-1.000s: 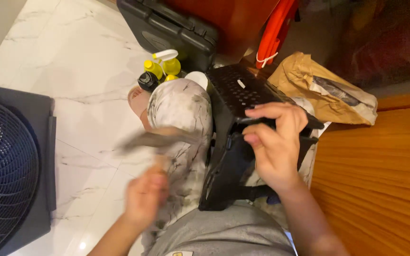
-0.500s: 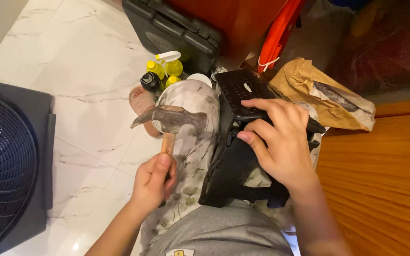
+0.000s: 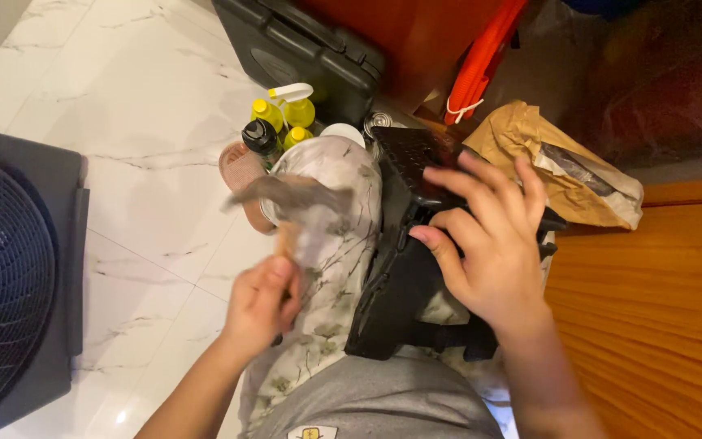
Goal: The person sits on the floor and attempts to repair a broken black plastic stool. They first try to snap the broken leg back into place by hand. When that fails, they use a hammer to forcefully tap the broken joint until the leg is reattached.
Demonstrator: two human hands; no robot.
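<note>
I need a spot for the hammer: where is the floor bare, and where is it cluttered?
Bare white marble floor lies between the black box fan and the patterned trouser leg, and runs up toward the black tool case. It is crowded by the yellow spray bottles and around the crumpled brown paper bag.

A wooden-handled hammer (image 3: 290,199) with a dull metal head; matt black plastic stool (image 3: 404,268); glossy marble floor (image 3: 148,122); crumpled brown paper bag (image 3: 546,162); polished wood panel (image 3: 652,309).
</note>
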